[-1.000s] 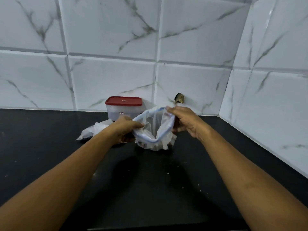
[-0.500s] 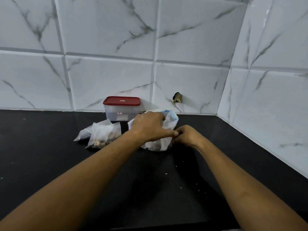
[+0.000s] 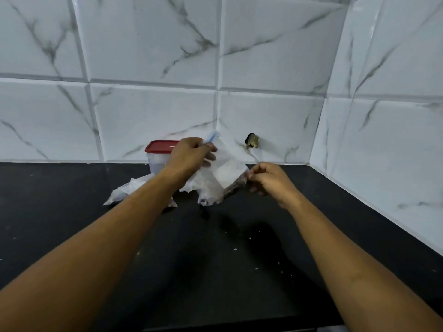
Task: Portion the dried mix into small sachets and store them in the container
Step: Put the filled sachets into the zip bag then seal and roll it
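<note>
A clear zip bag (image 3: pixel 226 167) with a blue seal strip hangs tilted above the black counter, brown dried mix gathered along its lower right edge. My left hand (image 3: pixel 191 155) grips its top corner by the seal. My right hand (image 3: pixel 266 178) pinches the lower right corner where the mix sits. Small filled sachets (image 3: pixel 130 190) lie on the counter behind my left forearm, partly hidden. A clear container with a red lid (image 3: pixel 159 149) stands shut against the wall, half covered by my left hand.
The black counter (image 3: pixel 215 248) carries scattered crumbs. White marble tiles form the back wall and the right side wall, meeting in a corner at the right. A small broken fitting (image 3: pixel 251 141) sticks out of the back wall.
Both hands have lifted the zip bag off the counter and stretched it out diagonally. My left hand rose to the seal corner; my right hand shifted right to the bottom corner.
</note>
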Demonstrator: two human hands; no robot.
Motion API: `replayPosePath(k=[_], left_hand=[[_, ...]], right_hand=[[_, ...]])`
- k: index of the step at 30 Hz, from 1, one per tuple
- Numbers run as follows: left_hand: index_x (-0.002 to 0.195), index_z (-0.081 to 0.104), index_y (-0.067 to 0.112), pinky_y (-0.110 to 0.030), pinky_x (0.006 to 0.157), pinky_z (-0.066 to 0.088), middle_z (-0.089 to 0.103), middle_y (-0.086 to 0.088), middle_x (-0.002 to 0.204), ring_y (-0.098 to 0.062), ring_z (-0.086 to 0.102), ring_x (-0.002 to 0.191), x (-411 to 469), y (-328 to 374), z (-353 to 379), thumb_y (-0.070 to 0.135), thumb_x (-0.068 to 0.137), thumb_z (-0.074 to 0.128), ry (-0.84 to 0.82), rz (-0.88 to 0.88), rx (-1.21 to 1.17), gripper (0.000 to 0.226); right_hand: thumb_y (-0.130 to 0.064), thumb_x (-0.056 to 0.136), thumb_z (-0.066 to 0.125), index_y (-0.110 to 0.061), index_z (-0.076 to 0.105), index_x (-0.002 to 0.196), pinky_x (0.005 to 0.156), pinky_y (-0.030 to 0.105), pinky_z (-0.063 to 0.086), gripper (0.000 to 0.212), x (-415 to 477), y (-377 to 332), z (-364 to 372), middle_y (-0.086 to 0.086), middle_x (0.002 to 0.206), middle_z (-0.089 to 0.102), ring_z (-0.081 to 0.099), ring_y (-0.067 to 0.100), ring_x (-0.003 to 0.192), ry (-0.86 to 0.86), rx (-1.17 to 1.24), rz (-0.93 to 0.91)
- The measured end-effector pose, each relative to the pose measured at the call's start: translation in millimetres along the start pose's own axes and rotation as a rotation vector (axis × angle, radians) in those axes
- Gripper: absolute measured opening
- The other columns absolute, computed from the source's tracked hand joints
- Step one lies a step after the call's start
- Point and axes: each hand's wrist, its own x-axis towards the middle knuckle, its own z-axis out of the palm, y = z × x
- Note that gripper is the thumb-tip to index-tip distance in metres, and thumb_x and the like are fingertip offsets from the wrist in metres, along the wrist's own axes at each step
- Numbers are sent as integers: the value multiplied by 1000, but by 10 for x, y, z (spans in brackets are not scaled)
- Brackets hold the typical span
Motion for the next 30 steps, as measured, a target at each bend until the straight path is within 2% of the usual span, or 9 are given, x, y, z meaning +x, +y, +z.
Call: replayPosePath(k=[5, 7, 9, 13, 16, 19, 22, 27, 30], left_hand=[[103, 74, 14, -37, 79, 60, 80, -1, 93, -14, 75, 79, -55, -42, 44, 31, 101, 65, -104, 73, 112, 20], [117, 70, 16, -32, 77, 59, 79, 0, 96, -13, 75, 85, -69, -35, 69, 36, 99, 67, -170, 109, 137, 26], [138, 60, 19, -30, 84, 58, 77, 1, 106, -13, 73, 96, -63, -29, 56, 39, 94, 73, -325, 114, 200, 50], [151, 44, 29, -33, 97, 55, 70, 4, 123, -11, 68, 112, -67, -53, 0, 44, 82, 85, -607, 94, 374, 82], [137, 57, 18, -23, 81, 54, 73, 2, 99, -9, 70, 88, -51, -84, 14, 24, 87, 82, -485, 160, 436, 56], [124, 67, 13, -42, 92, 58, 76, -3, 97, -18, 73, 91, -15, -58, -17, 11, 90, 74, -318, 186, 343, 34], [125, 69, 13, -45, 96, 57, 78, -1, 98, -17, 75, 89, -8, -9, -24, 8, 93, 70, -226, 197, 369, 32], [124, 67, 20, -50, 93, 59, 78, 2, 96, -22, 76, 91, -49, -34, 35, 6, 97, 66, -242, 201, 328, 30], [121, 68, 23, -36, 78, 60, 74, 4, 99, -14, 74, 83, -36, -36, 53, 9, 101, 59, -246, 258, 334, 26]], right_hand=[[-8, 93, 68, -12, 72, 87, 54, 21, 51, 8, -46, 60, -28, 6, 88, 76, 72, 19, 75, -92, -196, 39], [-13, 91, 71, -14, 73, 86, 63, 31, 57, 6, -36, 86, -52, 5, 88, 76, 73, 20, 77, -90, -329, 55], [-13, 88, 73, -16, 74, 84, 78, 42, 63, 5, -40, 119, -85, 3, 87, 75, 73, 23, 83, -120, -418, 78], [-8, 90, 67, -16, 73, 87, 64, 34, 57, 11, -36, 115, -121, 4, 90, 75, 74, 23, 81, -123, -393, 83], [-4, 95, 62, -12, 67, 88, 54, 24, 51, 12, -42, 94, -91, 9, 85, 76, 72, 20, 71, -82, -206, 55], [-3, 96, 62, -9, 67, 89, 57, 26, 54, 10, -22, 125, -95, 12, 90, 76, 72, 21, 75, -60, -168, 45], [-5, 92, 65, -10, 72, 89, 75, 38, 59, 9, -35, 151, -121, 10, 92, 75, 71, 24, 85, -108, -283, 53], [-8, 94, 66, -16, 68, 100, 74, 39, 60, 10, -42, 150, -152, 9, 97, 74, 74, 27, 91, -128, -278, 57], [-5, 89, 76, -16, 64, 114, 68, 29, 58, 30, -57, 119, -179, 9, 101, 75, 75, 24, 91, -198, -142, 53]])
